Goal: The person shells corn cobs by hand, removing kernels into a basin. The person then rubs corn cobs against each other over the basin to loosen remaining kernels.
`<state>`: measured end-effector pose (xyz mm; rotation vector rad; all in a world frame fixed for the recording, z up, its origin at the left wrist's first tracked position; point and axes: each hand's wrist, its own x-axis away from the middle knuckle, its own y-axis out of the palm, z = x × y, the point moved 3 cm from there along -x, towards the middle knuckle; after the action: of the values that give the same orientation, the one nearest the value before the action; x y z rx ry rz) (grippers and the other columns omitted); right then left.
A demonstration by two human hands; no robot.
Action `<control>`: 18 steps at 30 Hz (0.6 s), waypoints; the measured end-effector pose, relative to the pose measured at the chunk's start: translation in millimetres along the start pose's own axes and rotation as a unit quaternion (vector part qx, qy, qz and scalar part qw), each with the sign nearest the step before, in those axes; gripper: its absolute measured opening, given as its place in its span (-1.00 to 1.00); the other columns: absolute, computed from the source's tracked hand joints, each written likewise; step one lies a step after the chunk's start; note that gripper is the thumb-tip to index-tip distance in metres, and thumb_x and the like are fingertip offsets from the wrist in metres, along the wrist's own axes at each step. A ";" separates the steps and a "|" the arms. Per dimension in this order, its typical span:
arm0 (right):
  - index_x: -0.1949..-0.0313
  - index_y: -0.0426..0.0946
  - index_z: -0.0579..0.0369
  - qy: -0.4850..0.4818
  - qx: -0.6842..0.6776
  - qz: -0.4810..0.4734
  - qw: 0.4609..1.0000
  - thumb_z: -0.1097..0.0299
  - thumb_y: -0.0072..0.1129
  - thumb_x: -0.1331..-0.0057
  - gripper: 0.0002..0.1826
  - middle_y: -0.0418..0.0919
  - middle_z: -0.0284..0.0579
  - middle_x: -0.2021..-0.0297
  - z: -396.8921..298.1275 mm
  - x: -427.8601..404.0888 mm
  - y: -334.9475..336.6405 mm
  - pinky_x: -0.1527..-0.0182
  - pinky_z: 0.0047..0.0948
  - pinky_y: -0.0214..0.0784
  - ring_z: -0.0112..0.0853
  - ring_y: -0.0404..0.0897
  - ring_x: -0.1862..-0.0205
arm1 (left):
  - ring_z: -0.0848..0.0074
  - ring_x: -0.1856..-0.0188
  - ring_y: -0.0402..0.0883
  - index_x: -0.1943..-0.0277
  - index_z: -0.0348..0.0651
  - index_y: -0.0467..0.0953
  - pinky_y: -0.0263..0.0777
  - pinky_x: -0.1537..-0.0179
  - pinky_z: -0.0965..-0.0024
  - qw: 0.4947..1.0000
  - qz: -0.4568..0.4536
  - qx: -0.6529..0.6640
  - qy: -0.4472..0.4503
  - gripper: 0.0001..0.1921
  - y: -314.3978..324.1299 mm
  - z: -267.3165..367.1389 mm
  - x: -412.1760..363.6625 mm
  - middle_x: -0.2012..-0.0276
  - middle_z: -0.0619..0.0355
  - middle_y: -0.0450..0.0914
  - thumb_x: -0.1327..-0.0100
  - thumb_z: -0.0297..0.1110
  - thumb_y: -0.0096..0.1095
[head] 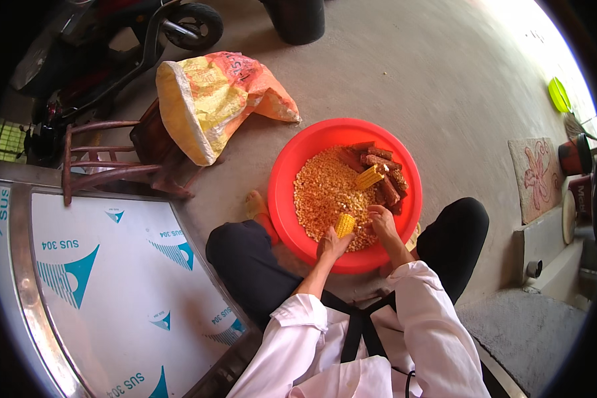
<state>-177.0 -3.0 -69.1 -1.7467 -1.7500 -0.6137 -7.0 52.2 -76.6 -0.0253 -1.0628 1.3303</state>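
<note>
A red plastic basin (pixel 282 186) stands on the floor between my knees, with loose yellow corn kernels (pixel 323 184) heaped inside. My left hand (pixel 334 244) grips a short yellow corn cob (pixel 345 225) by its lower end, over the near side of the heap. Just to its right, my right hand (pixel 382 225) hovers over the kernels with its fingers curled and apart from the thumb; nothing shows in it. A partly stripped yellow cob (pixel 369 177) lies farther back in the basin. Beside it, several bare reddish-brown cobs (pixel 389 191) are piled against the right wall.
An orange and yellow woven sack (pixel 219 94) slumps over a wooden chair (pixel 112 164). Behind are a motorbike (pixel 144 45) and a black bucket (pixel 298 20). A film-covered metal panel (pixel 124 278) stands at left. A floral mat (pixel 536 179) and pot (pixel 574 154) are right.
</note>
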 end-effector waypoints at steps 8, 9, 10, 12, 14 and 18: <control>-0.15 0.41 0.17 -0.291 0.255 -0.030 0.921 -0.02 0.08 -0.31 -0.42 0.51 0.16 -0.02 -0.8 21.4 43.6 -0.19 -0.28 0.26 -0.07 0.47 -0.10 | 0.20 0.44 0.59 0.19 -0.29 0.51 0.42 0.45 0.20 0.992 -0.086 0.097 -0.001 -0.47 16.9 -2.3 -3.8 0.45 -0.09 0.58 -0.06 0.10 0.23; -0.15 0.41 0.17 -0.291 0.254 -0.029 0.922 -0.02 0.08 -0.31 -0.42 0.51 0.16 -0.02 -1.4 22.3 39.6 -0.19 -0.28 0.26 -0.07 0.47 -0.10 | 0.35 0.66 0.53 0.23 -0.34 0.47 0.38 0.62 0.31 0.979 -0.079 0.187 0.000 -0.52 16.3 -3.2 -1.8 0.62 0.05 0.53 -0.10 0.02 0.24; -0.15 0.40 0.24 -0.188 0.205 -0.018 0.960 -0.07 0.10 -0.28 -0.35 0.50 0.21 -0.04 1.4 17.5 30.2 -0.17 -0.24 0.27 -0.04 0.48 -0.10 | 0.24 0.49 0.61 0.12 -0.34 0.45 0.46 0.46 0.22 0.993 -0.075 0.095 -0.008 -0.52 17.6 -2.4 -2.6 0.51 -0.02 0.58 -0.13 -0.03 0.22; -0.17 0.37 0.29 -0.083 0.223 0.049 0.970 -0.09 0.13 -0.25 -0.29 0.53 0.27 0.02 5.3 13.7 14.2 -0.12 -0.21 0.33 -0.03 0.52 -0.07 | 0.18 0.35 0.61 0.06 -0.34 0.42 0.46 0.33 0.18 0.998 -0.028 0.045 0.032 -0.49 15.8 -0.3 0.0 0.39 -0.09 0.59 -0.14 -0.03 0.23; -0.15 0.39 0.29 -0.119 0.192 0.048 0.973 -0.07 0.14 -0.25 -0.31 0.56 0.24 0.07 2.3 9.3 6.1 -0.08 -0.22 0.37 -0.04 0.56 -0.01 | 0.12 0.22 0.61 0.00 -0.34 0.39 0.46 0.20 0.13 0.998 0.026 -0.011 0.060 -0.46 11.5 2.4 1.2 0.28 -0.15 0.59 -0.14 -0.03 0.23; 0.00 0.49 0.33 -0.063 0.081 0.027 0.994 0.18 0.12 -0.26 -0.54 0.64 0.10 0.30 8.2 2.0 2.0 0.10 -0.24 0.48 -0.04 0.64 0.24 | -0.06 0.09 0.55 -0.11 -0.38 0.29 0.40 0.09 0.03 0.990 0.036 0.059 0.126 -0.29 -3.5 15.3 -7.3 0.13 -0.31 0.52 -0.12 0.09 0.25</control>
<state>-175.6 4.2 -73.8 -1.7464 -1.7766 -0.3349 -13.1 37.2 -70.5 -0.1408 -0.7755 1.4114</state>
